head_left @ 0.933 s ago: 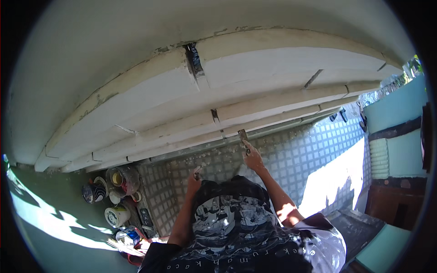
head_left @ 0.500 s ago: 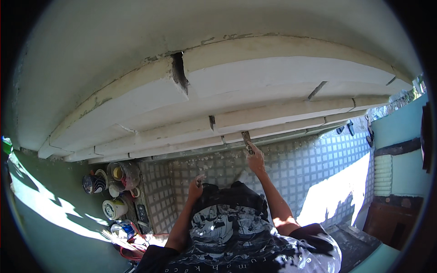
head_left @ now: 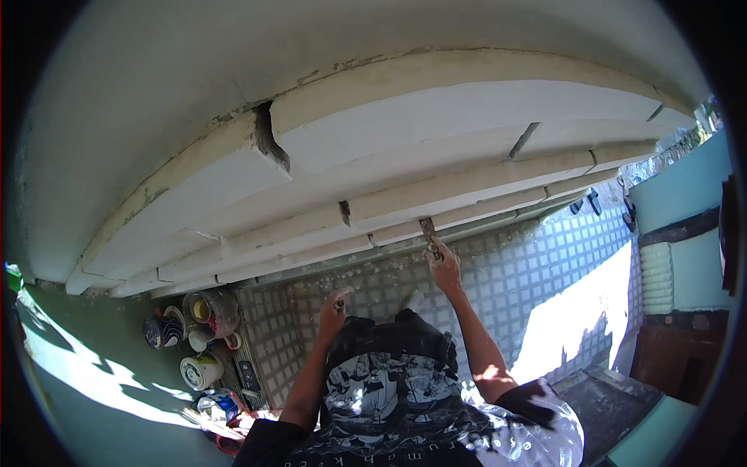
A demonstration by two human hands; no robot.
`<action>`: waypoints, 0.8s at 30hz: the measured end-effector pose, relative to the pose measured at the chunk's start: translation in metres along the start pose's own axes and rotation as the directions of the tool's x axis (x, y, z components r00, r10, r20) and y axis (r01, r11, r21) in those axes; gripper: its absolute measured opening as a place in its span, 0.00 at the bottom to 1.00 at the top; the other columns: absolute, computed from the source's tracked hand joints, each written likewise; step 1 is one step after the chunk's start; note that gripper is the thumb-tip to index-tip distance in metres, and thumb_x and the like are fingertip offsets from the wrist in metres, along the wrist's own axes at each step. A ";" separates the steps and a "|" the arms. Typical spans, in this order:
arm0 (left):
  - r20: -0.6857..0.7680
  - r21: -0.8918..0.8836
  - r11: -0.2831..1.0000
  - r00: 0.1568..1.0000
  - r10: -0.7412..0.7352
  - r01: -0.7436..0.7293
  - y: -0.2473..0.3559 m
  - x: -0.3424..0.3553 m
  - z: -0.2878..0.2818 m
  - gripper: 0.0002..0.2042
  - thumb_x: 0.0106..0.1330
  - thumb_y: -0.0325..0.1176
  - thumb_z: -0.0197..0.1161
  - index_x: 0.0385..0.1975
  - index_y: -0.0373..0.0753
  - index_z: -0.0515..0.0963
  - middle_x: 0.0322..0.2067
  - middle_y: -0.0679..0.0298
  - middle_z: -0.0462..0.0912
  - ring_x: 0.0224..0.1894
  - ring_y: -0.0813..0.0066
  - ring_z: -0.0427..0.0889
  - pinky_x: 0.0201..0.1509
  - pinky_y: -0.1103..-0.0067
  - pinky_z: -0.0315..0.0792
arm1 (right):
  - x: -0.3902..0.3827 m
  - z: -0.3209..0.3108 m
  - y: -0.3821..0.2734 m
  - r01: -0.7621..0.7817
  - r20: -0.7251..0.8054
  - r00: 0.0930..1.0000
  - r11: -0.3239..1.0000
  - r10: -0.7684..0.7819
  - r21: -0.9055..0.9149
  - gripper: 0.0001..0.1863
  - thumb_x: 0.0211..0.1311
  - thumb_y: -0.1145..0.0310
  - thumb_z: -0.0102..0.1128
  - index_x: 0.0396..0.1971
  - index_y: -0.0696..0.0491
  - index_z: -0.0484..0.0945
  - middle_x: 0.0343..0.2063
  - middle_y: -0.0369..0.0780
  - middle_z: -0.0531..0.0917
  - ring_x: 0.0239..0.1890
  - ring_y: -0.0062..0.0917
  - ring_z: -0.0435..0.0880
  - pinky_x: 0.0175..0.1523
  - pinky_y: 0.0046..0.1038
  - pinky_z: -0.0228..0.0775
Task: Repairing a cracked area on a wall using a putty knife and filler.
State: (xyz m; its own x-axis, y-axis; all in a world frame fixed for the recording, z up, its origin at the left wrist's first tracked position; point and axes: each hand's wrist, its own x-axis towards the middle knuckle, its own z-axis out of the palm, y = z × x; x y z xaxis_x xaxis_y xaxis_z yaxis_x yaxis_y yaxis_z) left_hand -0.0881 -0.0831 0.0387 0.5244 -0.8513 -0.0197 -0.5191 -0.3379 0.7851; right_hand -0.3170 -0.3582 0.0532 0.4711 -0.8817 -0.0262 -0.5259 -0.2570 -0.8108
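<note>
My right hand (head_left: 445, 272) is closed around a scraper (head_left: 428, 229), its narrow, flat blade reaching up and forward past my fingers. The blade's tip overlaps the lower bands of the moulding (head_left: 467, 189); I cannot tell whether it touches them or hangs just in front. The blade looks smeared with pale stuff, and whitish smudges show on my fingers too.

My left hand (head_left: 333, 313) is lower and nearer my body, well apart from the right. Its fingers are curled around a small dark piece (head_left: 340, 303); most of it is hidden in my grip, so I cannot tell what it is.

The moulding runs across my view in long, stepped, cream and white bands, bowed by the lens. A dark, ragged gap (head_left: 270, 140) breaks its top band left of the middle. A smaller notch (head_left: 345, 212) sits in a band below it, and a slanting slot (head_left: 524, 140) lies farther right.

Under my hands is the tiled floor (head_left: 498, 268), speckled with pale bits near the foot of the moulding, with a bright patch of sun to the right. On my left, a dark tub (head_left: 163, 331), a clear bucket (head_left: 224, 305) and a white pail (head_left: 201, 373) stand close together beside the green wall (head_left: 101, 342).
</note>
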 end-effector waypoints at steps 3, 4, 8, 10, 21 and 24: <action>-0.034 0.172 0.975 0.988 0.152 -0.144 0.027 0.027 -0.006 0.26 0.52 0.16 0.55 0.53 0.43 0.73 0.60 0.58 0.70 0.61 0.57 0.70 0.57 0.69 0.71 | -0.013 -0.015 -0.010 0.038 -0.183 0.983 0.995 -0.020 0.094 0.28 0.56 0.72 0.59 0.59 0.49 0.70 0.44 0.49 0.81 0.44 0.45 0.81 0.50 0.39 0.71; -0.041 0.170 0.976 0.988 0.148 -0.139 0.038 0.036 -0.009 0.26 0.52 0.16 0.55 0.53 0.43 0.73 0.60 0.58 0.70 0.61 0.57 0.70 0.57 0.69 0.71 | -0.016 -0.022 -0.011 0.009 -0.159 0.987 0.993 0.009 0.115 0.28 0.55 0.73 0.59 0.59 0.49 0.70 0.45 0.49 0.81 0.44 0.45 0.81 0.51 0.39 0.71; -0.032 0.384 0.911 0.983 0.179 -0.153 0.068 0.073 -0.007 0.30 0.51 0.16 0.57 0.57 0.47 0.70 0.68 0.62 0.57 0.68 0.59 0.60 0.49 0.69 0.75 | -0.017 -0.032 -0.004 0.034 -0.126 0.992 0.997 -0.024 0.074 0.30 0.54 0.75 0.60 0.60 0.48 0.70 0.46 0.50 0.81 0.47 0.45 0.80 0.53 0.38 0.70; -0.053 0.412 0.903 0.986 0.157 -0.122 0.068 0.082 -0.003 0.32 0.51 0.16 0.57 0.59 0.48 0.68 0.69 0.62 0.55 0.69 0.59 0.58 0.46 0.70 0.77 | -0.015 -0.034 -0.006 0.070 -0.062 0.996 0.994 -0.065 0.085 0.29 0.54 0.75 0.61 0.59 0.48 0.70 0.46 0.49 0.81 0.48 0.44 0.80 0.53 0.37 0.70; 0.155 0.116 0.992 0.988 0.023 -0.041 0.004 0.037 0.017 0.27 0.52 0.16 0.54 0.55 0.43 0.72 0.55 0.49 0.73 0.52 0.52 0.77 0.47 0.65 0.74 | -0.044 -0.009 -0.052 0.105 0.515 0.832 0.970 -0.207 0.220 0.27 0.55 0.70 0.64 0.58 0.47 0.71 0.51 0.43 0.79 0.52 0.36 0.78 0.56 0.33 0.69; 0.253 -0.006 0.940 0.910 -0.328 0.341 0.006 0.020 0.007 0.26 0.50 0.16 0.52 0.52 0.41 0.75 0.43 0.50 0.80 0.44 0.55 0.80 0.46 0.69 0.73 | -0.051 0.004 -0.046 0.107 0.492 0.849 0.975 -0.193 0.196 0.27 0.56 0.69 0.64 0.58 0.48 0.71 0.51 0.44 0.79 0.52 0.38 0.78 0.56 0.33 0.68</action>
State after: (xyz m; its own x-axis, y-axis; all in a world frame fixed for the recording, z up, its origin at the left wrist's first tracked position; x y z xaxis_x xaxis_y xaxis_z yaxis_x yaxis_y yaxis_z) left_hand -0.0853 -0.1053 0.0386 0.4772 -0.7652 -0.4321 -0.3056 -0.6055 0.7348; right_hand -0.3140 -0.2994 0.0900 0.8497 -0.5043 -0.1539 -0.3231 -0.2672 -0.9079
